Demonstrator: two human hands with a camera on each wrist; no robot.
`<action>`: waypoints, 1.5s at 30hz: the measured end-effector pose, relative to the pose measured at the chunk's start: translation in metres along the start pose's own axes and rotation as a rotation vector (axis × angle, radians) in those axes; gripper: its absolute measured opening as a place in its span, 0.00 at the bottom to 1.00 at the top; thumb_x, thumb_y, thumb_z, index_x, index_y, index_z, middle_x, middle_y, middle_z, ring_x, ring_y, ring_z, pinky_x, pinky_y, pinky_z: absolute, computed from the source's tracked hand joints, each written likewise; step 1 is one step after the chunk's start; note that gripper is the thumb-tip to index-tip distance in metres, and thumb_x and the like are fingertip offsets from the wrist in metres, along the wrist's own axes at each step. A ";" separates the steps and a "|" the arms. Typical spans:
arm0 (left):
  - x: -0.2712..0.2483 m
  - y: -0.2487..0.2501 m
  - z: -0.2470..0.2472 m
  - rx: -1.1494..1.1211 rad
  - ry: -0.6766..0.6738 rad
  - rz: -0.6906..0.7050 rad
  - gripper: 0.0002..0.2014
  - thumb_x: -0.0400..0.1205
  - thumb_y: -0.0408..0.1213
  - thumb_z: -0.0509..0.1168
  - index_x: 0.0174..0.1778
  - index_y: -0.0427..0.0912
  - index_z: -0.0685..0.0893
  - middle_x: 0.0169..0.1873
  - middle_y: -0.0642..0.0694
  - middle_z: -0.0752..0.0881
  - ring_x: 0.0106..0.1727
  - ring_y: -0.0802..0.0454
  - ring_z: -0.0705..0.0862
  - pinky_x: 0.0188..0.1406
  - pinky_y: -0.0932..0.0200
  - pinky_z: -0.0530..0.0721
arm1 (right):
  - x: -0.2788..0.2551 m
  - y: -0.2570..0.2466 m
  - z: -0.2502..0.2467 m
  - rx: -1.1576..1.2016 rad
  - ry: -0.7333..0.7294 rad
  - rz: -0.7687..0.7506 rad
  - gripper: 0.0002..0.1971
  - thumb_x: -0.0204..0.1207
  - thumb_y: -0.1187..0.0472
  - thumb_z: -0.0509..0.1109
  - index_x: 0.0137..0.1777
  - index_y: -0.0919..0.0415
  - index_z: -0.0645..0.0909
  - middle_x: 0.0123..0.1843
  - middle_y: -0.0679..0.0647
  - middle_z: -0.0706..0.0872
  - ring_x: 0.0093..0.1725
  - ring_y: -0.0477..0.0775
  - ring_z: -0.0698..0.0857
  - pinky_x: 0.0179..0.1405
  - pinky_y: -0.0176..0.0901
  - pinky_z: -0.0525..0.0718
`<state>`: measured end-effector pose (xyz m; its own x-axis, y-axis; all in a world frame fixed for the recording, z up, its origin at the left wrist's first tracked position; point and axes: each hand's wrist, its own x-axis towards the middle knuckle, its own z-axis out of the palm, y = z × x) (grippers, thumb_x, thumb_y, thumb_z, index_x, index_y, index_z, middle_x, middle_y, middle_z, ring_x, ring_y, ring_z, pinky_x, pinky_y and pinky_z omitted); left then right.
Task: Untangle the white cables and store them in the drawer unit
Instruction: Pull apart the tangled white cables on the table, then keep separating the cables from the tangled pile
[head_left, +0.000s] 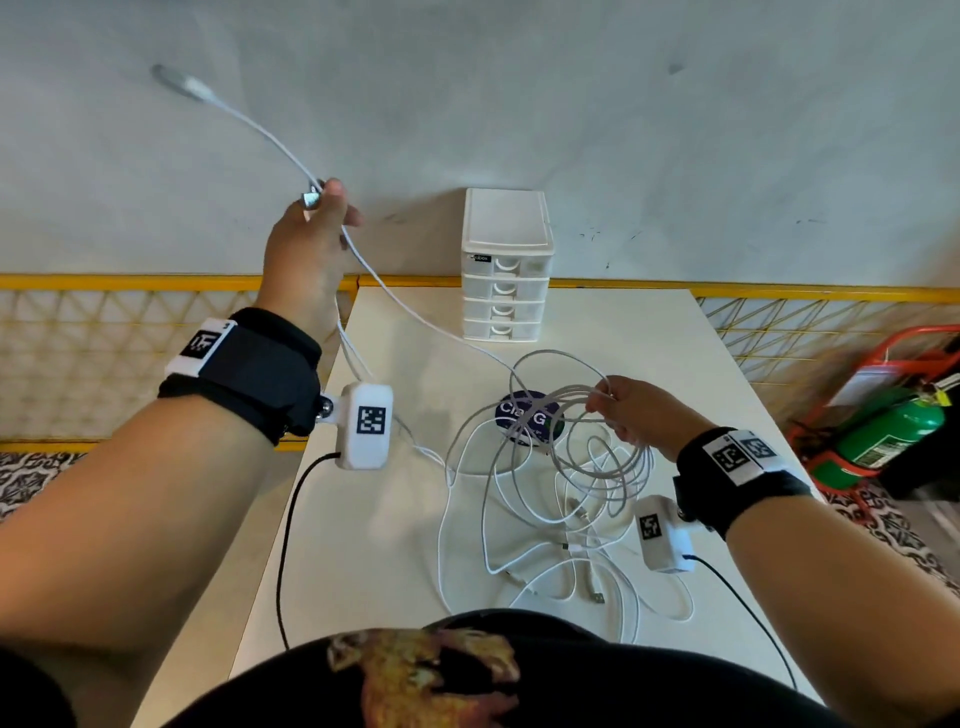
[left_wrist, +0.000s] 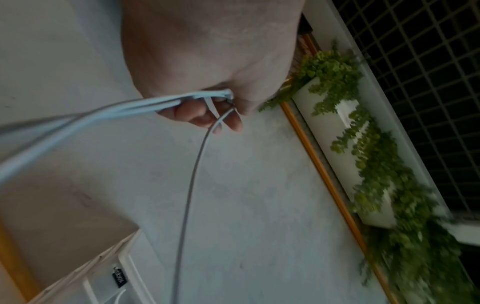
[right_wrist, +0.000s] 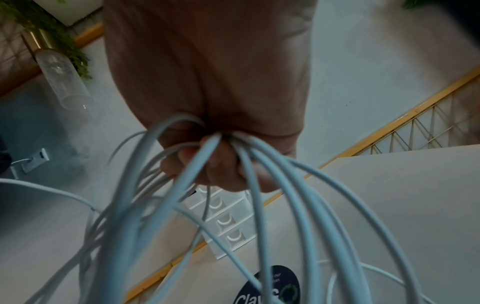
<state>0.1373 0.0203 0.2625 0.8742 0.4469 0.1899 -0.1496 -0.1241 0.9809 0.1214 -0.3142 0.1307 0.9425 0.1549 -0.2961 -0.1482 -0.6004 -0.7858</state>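
White cable (head_left: 415, 312) taut diag. betw. raised left hand (head_left: 311, 244), right hand (head_left: 631, 410).

Left hand (head_left: 311, 244) raised high, gripping one white cable (head_left: 415, 317) — plug end whips up past it. Right hand (head_left: 631, 410) holds a coiled bunch (head_left: 566, 415) over the table (head_left: 649, 338); loose tangle (head_left: 550, 551) below. Drawer unit (head_left: 505, 265) at the far edge — drawers closed.

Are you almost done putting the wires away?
Not yet. All the drawers look closed, and no cable shows in them. The left hand lifts one cable clear, while the right hand holds a bunch of loops. A tangle still lies on the table.
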 end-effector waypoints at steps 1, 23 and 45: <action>0.004 0.002 -0.001 -0.033 0.034 0.009 0.14 0.88 0.50 0.55 0.39 0.52 0.77 0.38 0.57 0.86 0.33 0.60 0.77 0.30 0.63 0.72 | 0.000 0.000 0.000 -0.056 -0.004 0.009 0.10 0.83 0.58 0.63 0.40 0.55 0.78 0.28 0.50 0.72 0.25 0.48 0.68 0.24 0.38 0.66; -0.049 -0.023 0.018 0.019 -0.299 -0.038 0.13 0.84 0.46 0.65 0.34 0.48 0.84 0.35 0.46 0.86 0.17 0.60 0.64 0.17 0.65 0.60 | -0.025 -0.032 0.006 0.346 -0.138 -0.322 0.32 0.71 0.71 0.74 0.72 0.46 0.71 0.41 0.59 0.84 0.46 0.61 0.80 0.47 0.47 0.74; -0.064 -0.057 0.020 0.177 -0.488 -0.018 0.09 0.85 0.41 0.63 0.43 0.47 0.87 0.45 0.48 0.92 0.22 0.69 0.76 0.33 0.64 0.70 | -0.064 -0.038 0.002 -0.827 -0.171 -0.360 0.02 0.73 0.49 0.73 0.42 0.39 0.86 0.42 0.37 0.81 0.45 0.36 0.78 0.56 0.41 0.70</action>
<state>0.0991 -0.0195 0.1930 0.9959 -0.0096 0.0902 -0.0891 -0.2870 0.9538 0.0663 -0.2996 0.1778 0.8233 0.5156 -0.2372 0.4691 -0.8535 -0.2271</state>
